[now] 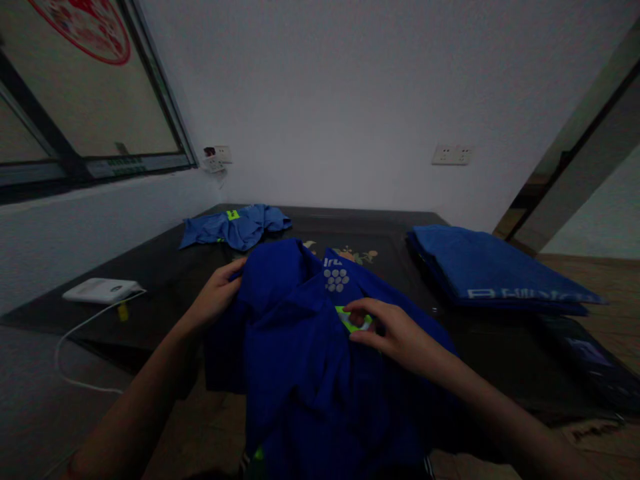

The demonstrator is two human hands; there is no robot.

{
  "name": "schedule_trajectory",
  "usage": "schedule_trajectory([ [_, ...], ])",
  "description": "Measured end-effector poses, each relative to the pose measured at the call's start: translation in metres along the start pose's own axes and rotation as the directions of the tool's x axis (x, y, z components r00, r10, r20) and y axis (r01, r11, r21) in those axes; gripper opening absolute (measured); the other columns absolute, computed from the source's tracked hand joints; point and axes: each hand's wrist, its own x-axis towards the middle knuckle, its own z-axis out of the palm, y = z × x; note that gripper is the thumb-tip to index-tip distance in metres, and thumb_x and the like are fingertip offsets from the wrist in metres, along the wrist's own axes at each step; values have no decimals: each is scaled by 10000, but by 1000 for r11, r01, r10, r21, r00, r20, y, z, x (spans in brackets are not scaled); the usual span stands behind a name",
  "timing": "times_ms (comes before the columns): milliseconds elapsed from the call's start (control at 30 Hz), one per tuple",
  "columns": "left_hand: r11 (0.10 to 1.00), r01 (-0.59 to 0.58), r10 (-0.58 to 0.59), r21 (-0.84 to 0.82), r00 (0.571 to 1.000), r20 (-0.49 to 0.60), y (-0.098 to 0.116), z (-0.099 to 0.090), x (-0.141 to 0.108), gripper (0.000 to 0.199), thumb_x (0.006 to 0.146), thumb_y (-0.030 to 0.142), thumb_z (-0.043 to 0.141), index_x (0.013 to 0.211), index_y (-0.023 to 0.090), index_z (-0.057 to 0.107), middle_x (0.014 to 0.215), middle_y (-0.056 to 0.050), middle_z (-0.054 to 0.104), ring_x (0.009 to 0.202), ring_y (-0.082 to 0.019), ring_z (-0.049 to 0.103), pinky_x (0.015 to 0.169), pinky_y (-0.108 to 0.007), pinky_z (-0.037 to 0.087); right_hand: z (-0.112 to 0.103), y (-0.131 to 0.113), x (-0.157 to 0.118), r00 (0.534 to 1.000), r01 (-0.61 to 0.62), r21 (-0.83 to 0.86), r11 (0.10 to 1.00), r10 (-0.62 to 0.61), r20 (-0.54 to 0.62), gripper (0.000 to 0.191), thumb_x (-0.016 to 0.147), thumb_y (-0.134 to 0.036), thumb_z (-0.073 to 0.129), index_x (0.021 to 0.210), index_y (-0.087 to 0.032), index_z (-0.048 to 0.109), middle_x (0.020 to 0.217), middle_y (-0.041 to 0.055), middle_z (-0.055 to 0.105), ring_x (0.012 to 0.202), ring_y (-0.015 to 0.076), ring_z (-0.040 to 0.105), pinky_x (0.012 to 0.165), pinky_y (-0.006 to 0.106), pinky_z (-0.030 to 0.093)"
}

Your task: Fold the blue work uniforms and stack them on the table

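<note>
A crumpled blue shirt (295, 340) hangs over the near edge of the dark table, with grey dots and a neon-green patch (345, 319) on it. At the shirt's upper left side, my left hand (220, 290) holds the fabric; its fingertips are partly hidden by the cloth. My right hand (387, 330) is over the green patch, thumb and fingers curved but apart. Whether those fingertips touch the cloth I cannot tell.
Another blue garment (240, 227) lies crumpled at the back left. A folded blue bag-like sheet (490, 263) with white lettering lies right. A white power bank (103, 290) with a cable sits left; a dark phone-like object (590, 353) rests at the right edge.
</note>
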Motion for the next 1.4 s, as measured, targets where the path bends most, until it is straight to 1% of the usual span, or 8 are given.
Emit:
schedule_trajectory([
  [100,998,-62,61,-7,997,-55,9,2,-3,358,742,451,675,979,183,697,960,-63,711,877,-242,652,806,-329,526,28,6,19,999,-8,47,999,6,53,557,693,-402,787,1160,-174,587,1137,104,648,1024,255,606,877,370,472],
  [300,962,-184,219,201,961,-168,32,-1,-3,240,795,399,611,939,208,629,955,-40,666,900,-213,623,790,-298,508,48,16,21,994,-8,211,977,32,-109,66,769,-170,615,766,-192,553,823,20,609,805,179,586,718,286,452],
  [567,895,-162,319,416,885,-341,74,-33,11,154,703,315,656,806,222,588,828,-4,638,795,-186,606,653,-261,482,-51,-15,-9,861,89,651,754,270,-431,342,716,-459,711,826,-251,463,616,-68,507,494,97,471,475,206,393],
  [733,917,-239,352,319,862,-366,110,-51,2,169,665,340,683,756,226,598,793,31,622,758,-147,588,688,-237,480,-108,-39,-48,617,152,434,888,258,-743,309,732,-483,706,888,-303,509,575,-55,521,391,110,418,355,217,312],
  [833,944,-210,269,254,937,-222,97,-44,21,237,667,379,709,824,222,628,870,13,665,828,-166,619,755,-260,497,-135,-15,-45,546,-13,209,978,182,-818,252,783,-485,636,906,-298,518,508,-61,472,350,117,363,327,223,231],
  [967,955,-94,49,283,985,163,35,-20,58,362,668,427,692,948,201,652,1029,-53,698,971,-232,641,877,-345,499,-139,64,-19,718,-312,-142,940,135,-683,245,773,-459,583,791,-215,589,630,29,633,550,180,569,495,274,405],
  [1100,906,-65,-155,419,869,470,-26,2,66,411,681,401,650,1036,195,658,1114,-79,697,1050,-255,631,950,-368,470,-105,142,-13,870,-416,-306,856,276,-410,287,801,-458,484,771,-218,639,732,62,705,673,221,643,623,318,464],
  [1400,760,-122,-197,638,893,405,-45,27,61,445,872,481,421,1039,171,694,1098,-87,704,1023,-239,632,913,-307,454,-93,147,-35,872,-490,-313,813,460,-170,488,819,-615,423,879,-197,670,925,108,728,834,266,676,765,347,492],
])
